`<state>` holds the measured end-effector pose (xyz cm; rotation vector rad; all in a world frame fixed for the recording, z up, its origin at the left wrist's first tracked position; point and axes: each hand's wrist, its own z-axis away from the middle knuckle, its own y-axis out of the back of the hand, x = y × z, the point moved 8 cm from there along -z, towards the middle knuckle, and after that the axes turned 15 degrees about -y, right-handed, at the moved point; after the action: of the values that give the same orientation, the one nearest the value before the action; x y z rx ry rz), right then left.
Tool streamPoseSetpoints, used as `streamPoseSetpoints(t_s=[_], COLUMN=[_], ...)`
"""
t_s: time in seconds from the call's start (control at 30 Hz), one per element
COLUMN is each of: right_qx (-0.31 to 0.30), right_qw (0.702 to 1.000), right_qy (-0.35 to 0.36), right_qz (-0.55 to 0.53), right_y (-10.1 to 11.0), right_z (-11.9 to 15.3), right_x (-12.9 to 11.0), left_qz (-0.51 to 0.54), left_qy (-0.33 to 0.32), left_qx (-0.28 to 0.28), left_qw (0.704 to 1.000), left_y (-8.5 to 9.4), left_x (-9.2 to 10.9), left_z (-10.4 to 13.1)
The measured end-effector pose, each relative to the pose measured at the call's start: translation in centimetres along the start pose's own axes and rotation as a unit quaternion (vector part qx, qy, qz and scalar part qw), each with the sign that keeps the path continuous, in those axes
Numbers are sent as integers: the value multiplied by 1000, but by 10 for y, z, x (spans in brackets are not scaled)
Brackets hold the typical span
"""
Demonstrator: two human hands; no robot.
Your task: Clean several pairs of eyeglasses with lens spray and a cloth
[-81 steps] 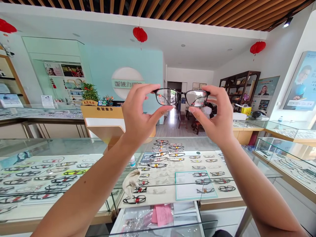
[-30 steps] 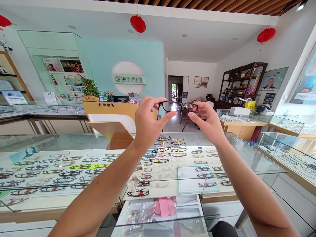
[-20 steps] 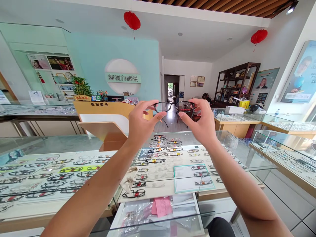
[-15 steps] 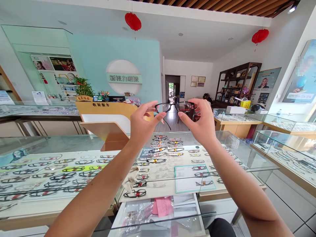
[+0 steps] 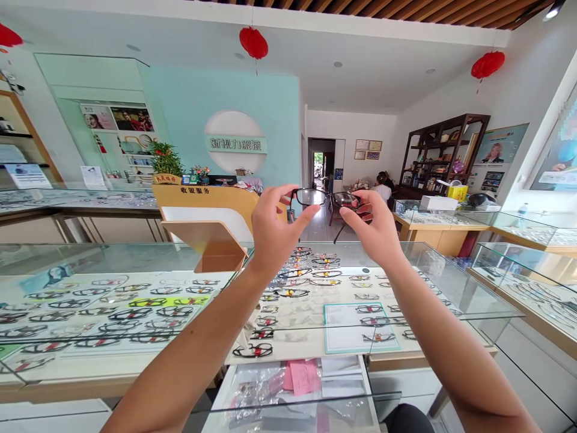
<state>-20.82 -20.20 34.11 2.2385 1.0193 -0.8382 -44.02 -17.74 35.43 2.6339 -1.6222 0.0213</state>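
Black-framed glasses (image 5: 331, 197) are held up above the glass display case, their lenses side by side. My left hand (image 5: 278, 225) pinches the left end of the frame, thumb near the lower rim of the left lens. On the other side, my right hand (image 5: 375, 225) grips the right end, its thumb at the right lens and its fingers behind. The temples hang down below the frame. Beneath my arms, rows of glasses (image 5: 255, 350) lie in the display case (image 5: 297, 373).
Below the case is an open drawer (image 5: 288, 415) with plastic bags and pink paper (image 5: 303, 377). A wooden counter (image 5: 207, 204) stands ahead on the left. Farther back, a person (image 5: 384, 186) is near a dark shelf (image 5: 439, 156). More glass cases (image 5: 532, 264) stand at right.
The view has turned slightly left, so the surroundings sit farther right. Both hands still hold the glasses, which are now a little more tilted, with the temples at a different angle.
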Motion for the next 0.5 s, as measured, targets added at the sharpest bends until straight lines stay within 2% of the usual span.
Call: streamPoseSetpoints(t_s=[0.1, 0.2, 0.5], right_qx=[-24, -31, 33], right_qw=[999, 999, 999], right_qy=[-23, -35, 4], right_qz=[-22, -27, 17], right_y=[-5, -6, 3], right_z=[-4, -4, 5], right_x=[11, 14, -4], left_qz=[-28, -32, 16], left_qy=[-42, -50, 31], left_qx=[5, 5, -25], left_qw=[999, 998, 999], left_y=[1, 0, -9], left_x=[11, 12, -14], left_z=[-3, -4, 7])
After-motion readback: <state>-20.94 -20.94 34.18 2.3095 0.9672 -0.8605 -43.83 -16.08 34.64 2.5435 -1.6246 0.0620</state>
